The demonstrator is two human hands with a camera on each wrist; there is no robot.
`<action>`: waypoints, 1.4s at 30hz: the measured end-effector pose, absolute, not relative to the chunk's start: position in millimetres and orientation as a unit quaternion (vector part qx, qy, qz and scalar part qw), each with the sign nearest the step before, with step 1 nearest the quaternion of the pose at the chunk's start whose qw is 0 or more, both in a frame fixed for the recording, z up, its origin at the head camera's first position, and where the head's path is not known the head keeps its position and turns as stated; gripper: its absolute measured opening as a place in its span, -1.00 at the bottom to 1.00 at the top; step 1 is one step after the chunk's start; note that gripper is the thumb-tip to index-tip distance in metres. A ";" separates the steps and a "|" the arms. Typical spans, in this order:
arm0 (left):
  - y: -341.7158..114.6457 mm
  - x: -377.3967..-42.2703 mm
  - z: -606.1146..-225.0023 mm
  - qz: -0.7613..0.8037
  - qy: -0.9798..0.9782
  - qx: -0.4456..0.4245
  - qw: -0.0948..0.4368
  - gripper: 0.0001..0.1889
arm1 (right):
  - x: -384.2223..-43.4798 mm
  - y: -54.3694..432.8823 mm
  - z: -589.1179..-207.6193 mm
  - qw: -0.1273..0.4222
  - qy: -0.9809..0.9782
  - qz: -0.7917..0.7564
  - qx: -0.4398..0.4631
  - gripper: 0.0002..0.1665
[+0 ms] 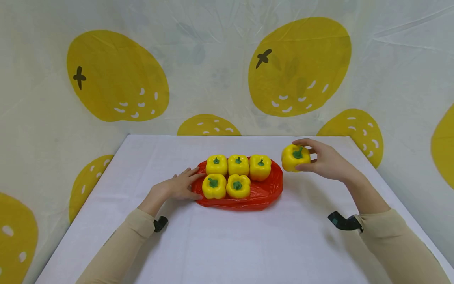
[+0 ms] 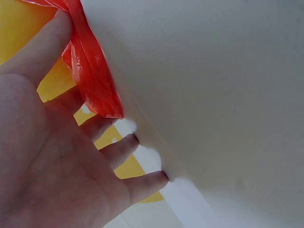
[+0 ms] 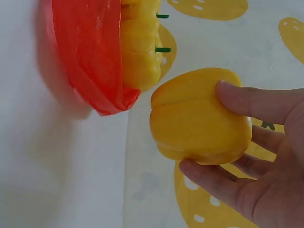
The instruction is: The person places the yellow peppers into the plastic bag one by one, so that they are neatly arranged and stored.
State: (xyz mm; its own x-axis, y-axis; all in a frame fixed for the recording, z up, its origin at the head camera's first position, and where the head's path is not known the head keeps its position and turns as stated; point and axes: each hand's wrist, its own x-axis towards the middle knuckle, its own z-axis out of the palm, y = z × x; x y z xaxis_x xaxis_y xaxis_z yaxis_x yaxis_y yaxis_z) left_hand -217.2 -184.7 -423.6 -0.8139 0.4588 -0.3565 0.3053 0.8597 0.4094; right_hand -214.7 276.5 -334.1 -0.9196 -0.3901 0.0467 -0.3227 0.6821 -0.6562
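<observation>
My right hand (image 1: 328, 161) holds a yellow bell pepper (image 1: 293, 158) with a green stem, just off the right end of a red plastic bag (image 1: 264, 191). The thumb lies on one side of that bell pepper (image 3: 202, 118) in the right wrist view, the fingers on the other. Several more yellow bell peppers (image 1: 238, 165) sit in two rows in the bag, stems up. At the bag's left end rests my left hand (image 1: 182, 184), its fingers spread. In the left wrist view its thumb touches the bag's red edge (image 2: 95, 76) and other fingertips reach the white cloth.
A white-covered table (image 1: 227, 244) lies under everything. Behind it hangs a pale curtain (image 1: 213, 59) printed with large yellow fruit. Inside the bag, the front right part shows bare red plastic beside the peppers. Dark bands (image 1: 344, 221) sit at both sleeve cuffs.
</observation>
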 end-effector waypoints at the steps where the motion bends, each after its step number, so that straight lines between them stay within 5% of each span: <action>1: -184.9 -217.6 -424.5 0.168 0.937 0.205 0.226 -0.10 | -213.5 275.1 -333.4 0.048 0.916 -0.348 -0.195 -0.22; 42: -187.0 -220.3 -430.0 0.171 0.938 0.204 0.223 -0.10 | -184.6 220.4 -351.8 0.051 0.895 -0.361 -0.258 -0.19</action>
